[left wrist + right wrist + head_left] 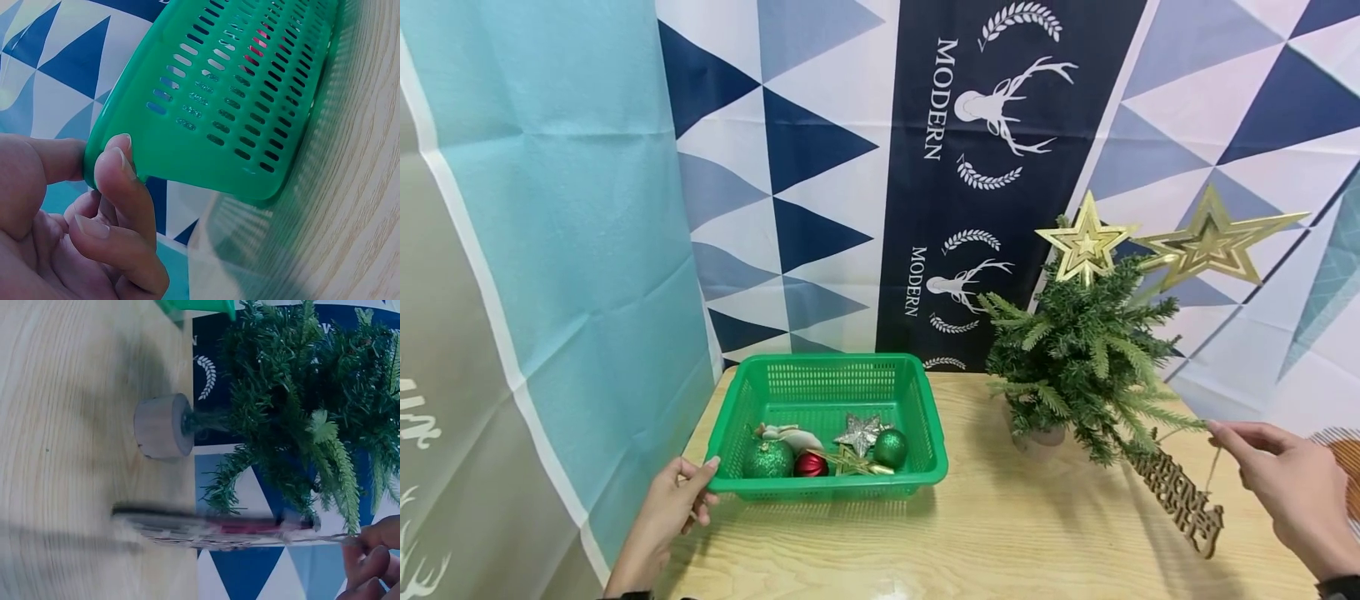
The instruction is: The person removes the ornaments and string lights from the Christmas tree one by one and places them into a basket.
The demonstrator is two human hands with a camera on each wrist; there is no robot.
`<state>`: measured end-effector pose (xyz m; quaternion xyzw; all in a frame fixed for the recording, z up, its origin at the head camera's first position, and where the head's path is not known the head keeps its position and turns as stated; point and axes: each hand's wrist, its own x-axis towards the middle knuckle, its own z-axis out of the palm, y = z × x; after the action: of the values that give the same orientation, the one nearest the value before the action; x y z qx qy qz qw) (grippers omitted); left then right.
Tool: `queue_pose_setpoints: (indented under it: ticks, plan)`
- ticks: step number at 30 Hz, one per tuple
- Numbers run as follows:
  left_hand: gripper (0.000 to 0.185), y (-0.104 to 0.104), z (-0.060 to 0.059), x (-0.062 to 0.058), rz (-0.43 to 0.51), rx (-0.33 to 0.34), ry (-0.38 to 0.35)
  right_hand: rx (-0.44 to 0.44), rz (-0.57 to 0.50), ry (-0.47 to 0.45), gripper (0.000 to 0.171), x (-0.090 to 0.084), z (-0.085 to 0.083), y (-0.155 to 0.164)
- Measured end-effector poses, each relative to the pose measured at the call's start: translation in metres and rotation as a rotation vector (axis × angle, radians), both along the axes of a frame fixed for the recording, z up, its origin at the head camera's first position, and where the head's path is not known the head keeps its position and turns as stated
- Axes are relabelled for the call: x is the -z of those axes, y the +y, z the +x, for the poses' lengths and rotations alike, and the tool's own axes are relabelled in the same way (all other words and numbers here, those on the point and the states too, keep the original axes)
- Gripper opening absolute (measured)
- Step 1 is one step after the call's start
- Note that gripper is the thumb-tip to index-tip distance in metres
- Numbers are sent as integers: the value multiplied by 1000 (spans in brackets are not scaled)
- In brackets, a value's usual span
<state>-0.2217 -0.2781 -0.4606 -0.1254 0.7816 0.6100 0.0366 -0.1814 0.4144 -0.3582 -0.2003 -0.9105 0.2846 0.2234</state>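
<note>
My left hand [673, 500] pinches the rim of a green plastic basket [831, 490] at its near left corner; in the left wrist view the thumb is on one side of the rim [94, 153] and fingers on the other. At the right, my right hand [1288, 483] pinches the string [1213, 471] of a wooden cut-out letter ornament [1183, 508] beside a small artificial Christmas tree [1097, 358]. The ornament hangs from the string below the branches, edge-on and blurred in the right wrist view. A branch tip reaches right to my fingertips.
Inside the basket lie green baubles [768, 458], a red bauble [811, 464], a silver star [859, 433] and a gold star [850, 462]. Two gold stars [1087, 242] top the tree, whose round pot [164, 427] stands on the wooden table [1000, 533]. Patterned cloth [820, 167] hangs behind.
</note>
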Motion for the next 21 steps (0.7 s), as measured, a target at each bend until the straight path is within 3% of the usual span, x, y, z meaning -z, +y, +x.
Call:
queue_pose_setpoints:
  ticks: [4,8,13,16,21]
  plan:
    - [44,1,0,0,4,-1,4,18,-105,46,51,1,-5,-1]
    - [45,1,0,1,8,-6,9,68,-233,102,27,-2,-9,1]
    - [47,2,0,4,20,-3,-2,93,-290,142,9,-4,-7,8]
    - [47,2,0,3,21,-4,-4,75,-340,209,12,-3,-2,11]
    - [46,2,0,-1,17,1,0,111,-411,398,37,-4,7,8]
